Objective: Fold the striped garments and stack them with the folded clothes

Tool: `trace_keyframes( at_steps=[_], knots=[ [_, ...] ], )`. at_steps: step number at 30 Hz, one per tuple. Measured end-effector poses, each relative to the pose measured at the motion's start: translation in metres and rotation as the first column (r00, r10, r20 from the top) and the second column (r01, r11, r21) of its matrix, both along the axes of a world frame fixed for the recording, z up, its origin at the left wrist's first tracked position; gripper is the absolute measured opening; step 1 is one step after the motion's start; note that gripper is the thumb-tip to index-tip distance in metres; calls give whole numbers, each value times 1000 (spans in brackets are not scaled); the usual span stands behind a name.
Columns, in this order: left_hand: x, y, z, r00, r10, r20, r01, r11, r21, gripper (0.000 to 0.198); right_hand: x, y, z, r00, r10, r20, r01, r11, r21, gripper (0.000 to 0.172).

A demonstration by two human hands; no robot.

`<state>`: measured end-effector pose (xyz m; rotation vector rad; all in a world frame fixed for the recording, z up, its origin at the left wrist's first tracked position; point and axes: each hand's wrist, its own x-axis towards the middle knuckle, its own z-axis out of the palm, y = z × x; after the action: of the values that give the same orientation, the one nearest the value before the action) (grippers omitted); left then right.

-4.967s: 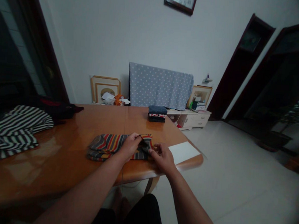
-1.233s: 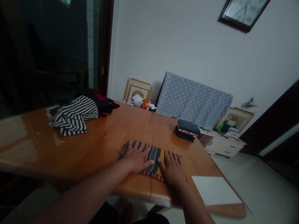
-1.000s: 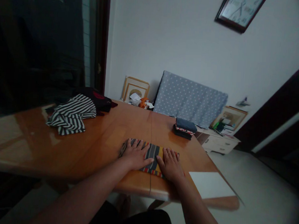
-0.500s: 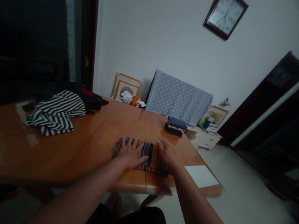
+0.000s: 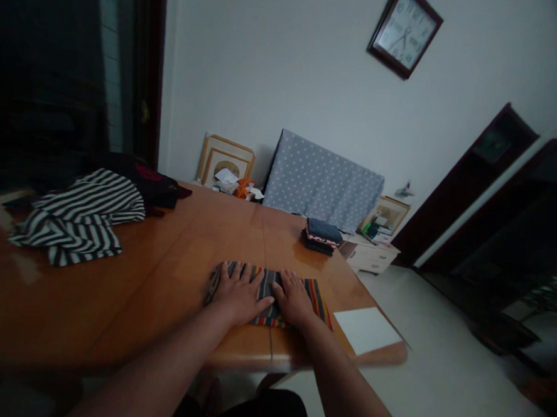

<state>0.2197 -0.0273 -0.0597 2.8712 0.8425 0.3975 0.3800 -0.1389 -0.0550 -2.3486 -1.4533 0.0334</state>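
A folded garment with coloured stripes [image 5: 313, 295] lies near the front edge of the wooden table [image 5: 171, 258]. My left hand [image 5: 238, 291] rests flat on its left half, fingers spread. My right hand [image 5: 294, 297] lies flat on its middle, right beside the left hand, fingers stretched out. The garment's right end shows bare past my right hand. Neither hand holds anything.
A white sheet [image 5: 365, 330] lies at the table's right corner. A small stack of folded clothes [image 5: 321, 235] sits at the far right edge. A black-and-white striped garment [image 5: 82, 215] and a dark one [image 5: 143, 178] lie at the left. Beyond stand a dotted panel [image 5: 322, 183] and a low cabinet [image 5: 370, 255].
Five seconds ago both hands pinched and folded the garment's right end. It lay flat under both palms afterwards, and my right hand has now slid left to the middle, beside the left hand.
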Motion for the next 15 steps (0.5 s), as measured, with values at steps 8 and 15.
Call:
trace_keyframes(
  at_steps=[8, 15],
  knots=[
    [1, 2, 0, 1000, 3, 3, -3, 999, -38, 94, 47, -41, 37, 886, -428, -178, 456, 874, 170, 59],
    [1, 2, -1, 999, -4, 36, 6, 999, -41, 94, 56, -67, 34, 746, -568, -346, 541, 821, -182, 42]
  ],
)
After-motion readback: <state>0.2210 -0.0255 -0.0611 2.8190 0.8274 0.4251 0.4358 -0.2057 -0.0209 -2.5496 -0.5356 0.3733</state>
